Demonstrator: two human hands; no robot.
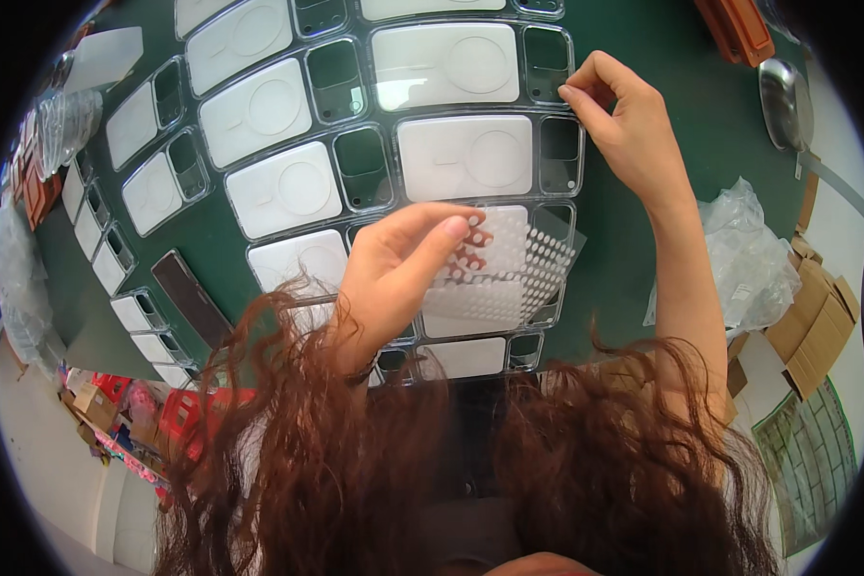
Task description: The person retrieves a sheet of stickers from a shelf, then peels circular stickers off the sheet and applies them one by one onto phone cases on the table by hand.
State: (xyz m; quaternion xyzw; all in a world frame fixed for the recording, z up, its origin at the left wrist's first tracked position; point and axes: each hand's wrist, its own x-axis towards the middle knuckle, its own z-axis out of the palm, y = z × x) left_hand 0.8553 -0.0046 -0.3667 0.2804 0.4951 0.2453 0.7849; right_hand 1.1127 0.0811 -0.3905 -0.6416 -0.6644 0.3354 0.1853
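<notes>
Left hand (pixel 398 274): raised above the counter (pixel 672 58), fingers curled, thumb and forefinger gripping a clear flexible sheet of small round white stickers (pixel 509 269).
Right hand (pixel 624 120): arm stretched forward, fingertips pinched narrow at the edge of a transparent phone case (pixel 557 154); whether it holds anything, I cannot tell.
Cases: glossy rigid plastic, rounded corners, white ring-marked inserts, in rows on the green counter.

Long curly hair (pixel 432 451) covers the near edge of the green worktop (pixel 682 96) and the lowest clear phone cases (pixel 466 357). The left hand (pixel 394 274) hides part of the dotted sticker sheet (pixel 509 269).
</notes>
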